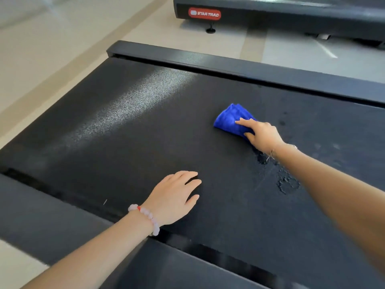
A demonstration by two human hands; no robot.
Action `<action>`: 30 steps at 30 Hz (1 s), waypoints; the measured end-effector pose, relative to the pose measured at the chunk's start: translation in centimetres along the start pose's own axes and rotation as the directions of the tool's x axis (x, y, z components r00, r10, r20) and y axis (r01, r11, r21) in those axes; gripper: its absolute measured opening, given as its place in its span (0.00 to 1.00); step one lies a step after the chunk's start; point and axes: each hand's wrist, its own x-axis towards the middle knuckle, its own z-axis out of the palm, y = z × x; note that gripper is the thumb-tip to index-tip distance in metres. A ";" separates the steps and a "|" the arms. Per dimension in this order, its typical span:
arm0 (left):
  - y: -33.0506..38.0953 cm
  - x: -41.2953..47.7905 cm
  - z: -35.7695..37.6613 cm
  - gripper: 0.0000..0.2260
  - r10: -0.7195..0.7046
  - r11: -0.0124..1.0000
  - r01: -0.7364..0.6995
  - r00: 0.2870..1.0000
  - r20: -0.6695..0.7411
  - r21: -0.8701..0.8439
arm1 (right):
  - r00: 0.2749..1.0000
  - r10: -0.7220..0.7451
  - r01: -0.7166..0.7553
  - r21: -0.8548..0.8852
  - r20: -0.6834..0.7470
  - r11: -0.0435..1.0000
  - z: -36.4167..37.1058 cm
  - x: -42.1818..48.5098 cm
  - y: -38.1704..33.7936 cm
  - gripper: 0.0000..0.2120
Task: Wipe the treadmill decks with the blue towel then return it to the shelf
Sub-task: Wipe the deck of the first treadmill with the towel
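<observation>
Setting: pale floor [41,59] is showing around a black treadmill deck [145,132]; a second treadmill [291,19] with a red badge is standing beyond it, well apart.
Blue towel: the blue towel [228,119] is lying bunched on the belt towards the far side rail [250,67], partly under the palm.
Right hand: the right hand [264,136] is reaching out and pressing the towel down, forefinger lying across the top and thumb closing on its near edge, so it is holding the wad rather than just resting on it.
Left hand: the left hand [175,197], a bead bracelet [145,215] at its wrist, is lying on the belt with fingers spread and relaxed, holding nothing and seemingly bracing the body.
Wet marks: a damp patch [287,182] is glistening on the belt just under the right forearm.
Step in hand: wiping this deck, probably partway through; no shelf is showing.
Doing it well: long overlapping strokes from rail to rail are looking like the best way, with more of the towel flattened out so it is covering more belt.
Watch for: the damp patch is needing a pass, and the bracing palm may be leaving prints on the belt.
</observation>
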 end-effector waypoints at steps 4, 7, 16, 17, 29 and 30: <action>1.5 -3.6 0.4 0.23 0.033 0.999 -0.032 0.999 0.031 -0.005 | 0.999 -0.039 0.039 0.056 -0.007 0.998 1.2 -5.3 -1.9 0.22; 1.9 -5.9 0.6 0.24 0.022 0.998 -0.016 0.994 0.111 -0.053 | 0.997 -0.071 0.071 0.098 -0.006 0.993 2.1 -9.2 -3.2 0.22; 0.9 -7.4 1.1 0.23 -0.087 0.995 0.087 0.996 0.003 -0.055 | 0.994 -0.099 0.103 0.119 -0.040 0.988 3.8 -16.0 -6.2 0.22; 0.8 -7.4 1.3 0.22 -0.067 0.997 0.067 0.998 -0.009 -0.044 | 0.994 -0.099 0.103 0.105 -0.038 0.989 3.9 -16.5 -6.4 0.22; 0.8 -7.4 1.0 0.21 -0.029 0.999 0.029 1.000 -0.010 -0.024 | 0.968 -0.190 0.200 0.048 -0.162 0.979 5.8 -23.2 -8.7 0.20; 0.8 -7.4 1.0 0.21 -0.025 0.999 0.025 1.000 -0.006 -0.027 | 0.963 -0.204 0.214 0.041 -0.178 0.976 5.9 -23.5 -8.7 0.20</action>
